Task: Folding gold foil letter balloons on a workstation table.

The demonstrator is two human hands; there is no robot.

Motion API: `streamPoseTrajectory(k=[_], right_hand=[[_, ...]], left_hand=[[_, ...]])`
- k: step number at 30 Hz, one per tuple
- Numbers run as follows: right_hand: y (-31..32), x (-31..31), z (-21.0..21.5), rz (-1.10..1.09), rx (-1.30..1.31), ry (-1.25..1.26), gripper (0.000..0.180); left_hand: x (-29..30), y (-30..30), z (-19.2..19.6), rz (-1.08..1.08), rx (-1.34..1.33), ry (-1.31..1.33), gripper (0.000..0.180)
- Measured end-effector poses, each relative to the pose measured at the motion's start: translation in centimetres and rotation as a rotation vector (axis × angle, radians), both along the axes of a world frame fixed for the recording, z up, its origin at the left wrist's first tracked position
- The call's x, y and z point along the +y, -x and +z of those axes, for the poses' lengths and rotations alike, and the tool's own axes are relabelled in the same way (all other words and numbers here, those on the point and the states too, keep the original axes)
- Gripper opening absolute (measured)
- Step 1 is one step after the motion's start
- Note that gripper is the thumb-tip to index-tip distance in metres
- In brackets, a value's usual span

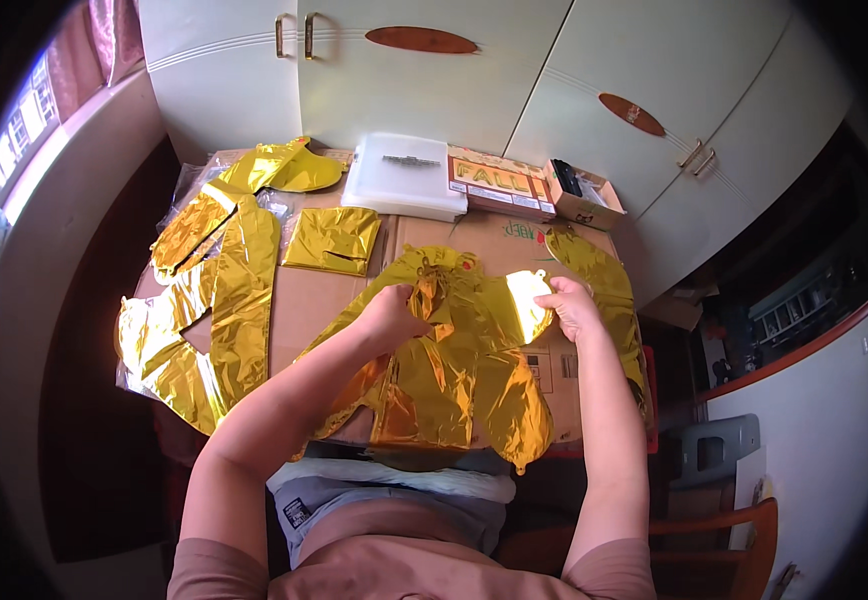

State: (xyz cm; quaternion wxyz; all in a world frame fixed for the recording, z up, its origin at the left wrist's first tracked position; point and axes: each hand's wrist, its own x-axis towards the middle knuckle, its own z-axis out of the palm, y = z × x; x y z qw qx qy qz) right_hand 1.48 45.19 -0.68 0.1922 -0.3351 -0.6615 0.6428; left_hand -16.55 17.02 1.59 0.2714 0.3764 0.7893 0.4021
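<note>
Flat gold foil balloon point(424, 390) lies creased on the near side of the white plastic case point(404, 190). The right hand point(576, 310) pinches its bright edge between thumb and fingers; the left hand point(392, 318) curls over its middle, and from where I stand I can't tell if those fingertips grip or just press. Should handle as light, limp, slick film, easily creased; best taken by the seamed rim, gently. Cardboard-covered worktop point(294, 300) underneath. Folded foil packet point(329, 235) near-left of the case, more gold foil point(244, 310) farther left, small open box point(579, 212) to its right. Pale cabinets point(424, 90) behind the case; wooden chair point(766, 540) well off, near-right of it.
</note>
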Motion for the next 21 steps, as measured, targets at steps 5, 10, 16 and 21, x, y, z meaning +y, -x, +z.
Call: streamPoseTrajectory(k=[5,10,16,21], right_hand=[[0.3,0.5,-0.3,0.019,-0.142,-0.020,0.021],[0.2,1.7,-1.3,-0.031,-0.079,-0.049,0.016],[0.2,1.1,-0.9,0.000,-0.113,-0.056,0.011],[0.1,1.2,-1.0,-0.012,-0.119,-0.028,0.011]], left_hand=[[0.3,0.6,0.1,0.040,0.021,0.050,0.042],[0.3,1.2,0.4,0.074,-0.042,0.069,0.040],[0.1,1.5,0.9,0.103,-0.136,0.095,0.039],[0.1,1.7,0.7,0.101,-0.130,0.048,0.029]])
